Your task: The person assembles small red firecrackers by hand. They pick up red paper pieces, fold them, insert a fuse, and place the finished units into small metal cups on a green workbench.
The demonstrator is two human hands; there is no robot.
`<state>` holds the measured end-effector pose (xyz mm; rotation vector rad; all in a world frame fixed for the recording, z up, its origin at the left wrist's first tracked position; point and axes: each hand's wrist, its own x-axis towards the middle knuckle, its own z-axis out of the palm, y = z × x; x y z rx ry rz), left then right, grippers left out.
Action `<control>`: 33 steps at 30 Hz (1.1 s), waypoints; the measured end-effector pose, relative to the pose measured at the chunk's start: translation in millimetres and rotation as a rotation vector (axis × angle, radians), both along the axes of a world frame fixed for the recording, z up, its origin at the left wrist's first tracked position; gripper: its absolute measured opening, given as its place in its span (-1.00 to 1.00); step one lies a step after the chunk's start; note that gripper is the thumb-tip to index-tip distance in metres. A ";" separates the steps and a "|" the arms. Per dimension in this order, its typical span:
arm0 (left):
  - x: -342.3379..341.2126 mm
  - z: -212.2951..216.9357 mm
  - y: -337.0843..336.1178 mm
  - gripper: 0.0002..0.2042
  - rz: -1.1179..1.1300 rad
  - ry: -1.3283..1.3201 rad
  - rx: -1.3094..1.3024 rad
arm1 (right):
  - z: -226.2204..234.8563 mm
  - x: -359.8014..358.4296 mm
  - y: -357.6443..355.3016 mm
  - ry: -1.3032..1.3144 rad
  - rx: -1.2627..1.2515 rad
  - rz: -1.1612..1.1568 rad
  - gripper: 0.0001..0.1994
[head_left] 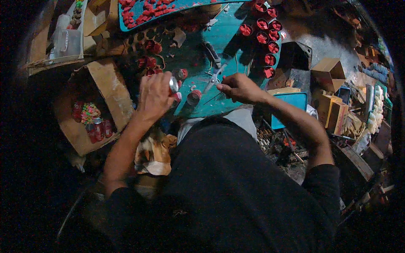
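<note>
In my left hand (pixel 154 95) is a drink can (pixel 173 84) with a silver end, the fingers closed round it. My right hand (pixel 239 87) is closed at the grey metal scissors (pixel 214 79), thumb and fingers at one handle, over the turquoise table (pixel 198 110). Between the hands stands a small cup-like can piece (pixel 194 96) with pale red at its rim. Another red can piece (pixel 182 74) sits just beyond my left hand. A dark-handled tool (pixel 212 55) lies beyond the scissors.
Several round containers filled with red pieces (pixel 262 37) line the table's right side. A blue tray (pixel 126 26) of red pieces lies at the far edge. At left, an open cardboard box (pixel 105 80) holds red cans. A blue panel (pixel 291 107) and cardboard boxes stand at right.
</note>
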<state>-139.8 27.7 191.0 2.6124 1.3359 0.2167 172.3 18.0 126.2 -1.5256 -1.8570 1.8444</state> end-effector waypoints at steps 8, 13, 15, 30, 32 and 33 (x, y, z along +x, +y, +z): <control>8.3 -7.6 -34.7 -0.47 0.398 -0.494 -0.529 | -165.5 -58.8 -22.8 -0.068 0.632 -0.386 -0.66; 2.6 -25.0 -59.2 -0.44 0.446 -0.536 -0.603 | -170.7 -18.3 -55.8 -0.406 0.522 -0.356 -0.72; 2.5 -37.0 -64.7 -0.45 0.433 -0.588 -0.590 | -179.0 -22.7 -58.5 -0.383 0.682 -0.412 -0.82; 11.6 -14.2 -68.1 -0.46 0.219 -0.657 -0.389 | -120.7 -42.4 -54.6 -0.036 0.380 -0.594 -0.72; 10.8 -14.8 -66.5 -0.45 0.171 -0.654 -0.319 | -64.5 -39.2 -53.5 0.215 0.107 -0.591 -0.73; 11.0 -14.2 -66.0 -0.45 0.174 -0.629 -0.289 | -29.7 -39.6 -57.9 0.213 0.288 -0.532 -0.74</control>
